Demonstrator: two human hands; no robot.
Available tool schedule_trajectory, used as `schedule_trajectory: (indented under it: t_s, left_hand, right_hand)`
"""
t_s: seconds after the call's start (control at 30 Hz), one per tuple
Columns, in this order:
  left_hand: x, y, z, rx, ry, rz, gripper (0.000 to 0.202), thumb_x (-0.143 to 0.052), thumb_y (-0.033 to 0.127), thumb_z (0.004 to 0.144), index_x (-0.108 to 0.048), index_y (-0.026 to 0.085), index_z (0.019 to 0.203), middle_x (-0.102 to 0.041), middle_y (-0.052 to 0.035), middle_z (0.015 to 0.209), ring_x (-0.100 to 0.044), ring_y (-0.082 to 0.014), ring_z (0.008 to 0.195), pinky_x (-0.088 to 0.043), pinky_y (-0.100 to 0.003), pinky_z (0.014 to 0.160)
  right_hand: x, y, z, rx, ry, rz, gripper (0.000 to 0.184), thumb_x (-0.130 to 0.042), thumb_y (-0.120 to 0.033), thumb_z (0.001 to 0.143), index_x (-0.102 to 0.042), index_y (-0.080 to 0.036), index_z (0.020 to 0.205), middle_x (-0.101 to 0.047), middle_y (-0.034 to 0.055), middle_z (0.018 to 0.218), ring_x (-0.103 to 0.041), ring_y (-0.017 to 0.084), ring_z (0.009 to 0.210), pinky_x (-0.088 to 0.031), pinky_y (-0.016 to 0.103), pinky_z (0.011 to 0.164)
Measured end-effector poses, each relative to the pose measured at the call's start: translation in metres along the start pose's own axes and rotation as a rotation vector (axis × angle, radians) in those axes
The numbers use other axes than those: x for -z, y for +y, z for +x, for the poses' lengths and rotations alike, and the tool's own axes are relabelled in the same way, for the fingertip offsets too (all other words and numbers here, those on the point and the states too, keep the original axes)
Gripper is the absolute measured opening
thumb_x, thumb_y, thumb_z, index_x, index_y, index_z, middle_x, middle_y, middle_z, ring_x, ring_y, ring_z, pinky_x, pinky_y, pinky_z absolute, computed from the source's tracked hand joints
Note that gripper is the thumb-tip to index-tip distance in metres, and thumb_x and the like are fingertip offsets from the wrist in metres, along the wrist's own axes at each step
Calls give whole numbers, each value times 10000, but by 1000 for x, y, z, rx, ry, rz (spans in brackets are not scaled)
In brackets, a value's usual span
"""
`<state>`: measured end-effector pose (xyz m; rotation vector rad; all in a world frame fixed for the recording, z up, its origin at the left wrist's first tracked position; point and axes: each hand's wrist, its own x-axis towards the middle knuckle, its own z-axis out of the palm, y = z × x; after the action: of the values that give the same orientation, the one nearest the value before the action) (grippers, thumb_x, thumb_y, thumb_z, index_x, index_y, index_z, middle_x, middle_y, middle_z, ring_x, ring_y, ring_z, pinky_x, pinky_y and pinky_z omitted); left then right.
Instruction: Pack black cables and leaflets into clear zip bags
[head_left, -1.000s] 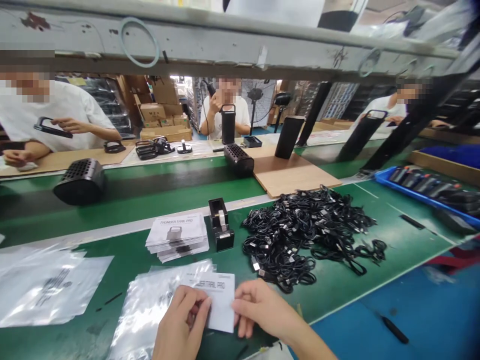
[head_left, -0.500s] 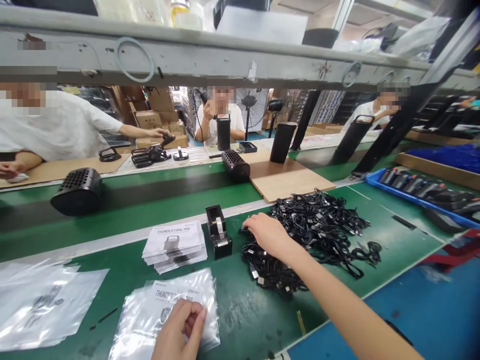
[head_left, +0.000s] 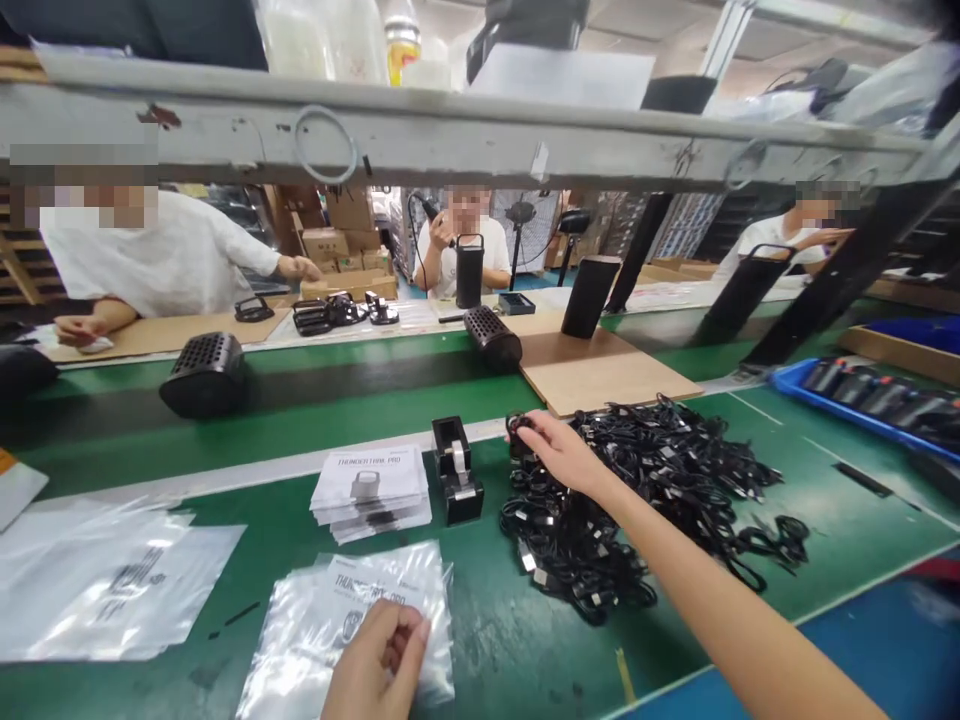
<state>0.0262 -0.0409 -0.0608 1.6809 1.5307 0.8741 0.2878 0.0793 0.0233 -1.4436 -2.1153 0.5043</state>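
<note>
Left hand: at the bottom edge of the view, knuckles up, fingers folded in against the thumb. It is pinched shut on the near edge of a clear bag. The bag lies flat on the green worktop with a printed booklet inside it. More clear film shows beneath the bag; how many sheets cannot be told.

Right hand: well apart from the left. The forearm runs in from the lower right corner, stretched forward and to the left over the cable pile. The wrist is nearly straight, palm down. The fingertips are curled round one black cable coil at the far left edge of the pile. Whether the coil is clear of the pile cannot be told.

Surroundings: a black tape dispenser stands just left of the pile. A stack of booklets lies just beside the dispenser on its left. Loose clear bags lie at the far left of the worktop. Beyond the worktop a conveyor belt carries two black perforated speaker housings, both lying on their sides. A wooden board sits behind the pile and a blue tray lies at the right. Three other persons are at the far side of the belt; their hands are well away from the worktop.
</note>
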Motion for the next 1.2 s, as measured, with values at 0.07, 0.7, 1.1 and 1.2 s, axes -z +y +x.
schedule_trajectory:
  t_s: [0.07, 0.7, 1.1, 1.2]
  left_hand:
    - [6, 5, -1, 51, -51, -19, 279, -447, 455, 801, -543, 214, 699, -545, -2, 667, -537, -157, 611, -419, -252, 600]
    - [7, 5, -4, 57, -52, -40, 234, -451, 402, 813, -544, 198, 747, -562, -23, 725, -564, -177, 680, -459, -284, 630]
    - [7, 5, -8, -19, 123, -61, 230, -482, 407, 796, -567, 201, 736, -558, -27, 741, -548, -176, 685, -456, -271, 616]
    - [8, 4, -9, -72, 194, -19, 203, -494, 388, 793, -564, 209, 730, -552, -40, 823, -534, -193, 788, -442, -286, 681]
  right_hand:
    - [-18, -23, -25, -65, 4, 172, 449, -105, -364, 932, -510, -170, 954, -597, 44, 786, -575, 135, 727, -444, 236, 617]
    - [-84, -76, -95, -269, -225, 577, 292, -357, -242, 886, -564, -181, 1083, -645, 59, 906, -618, 164, 803, -491, 266, 694]
    - [-95, -84, -94, -426, -147, 411, 144, -566, -291, 759, -614, -178, 833, -577, -30, 585, -539, 109, 441, -420, 219, 501]
    - [-99, -90, -91, -482, -151, 458, 146, -559, -279, 752, -612, -159, 815, -614, 1, 641, -572, 119, 458, -424, 208, 475]
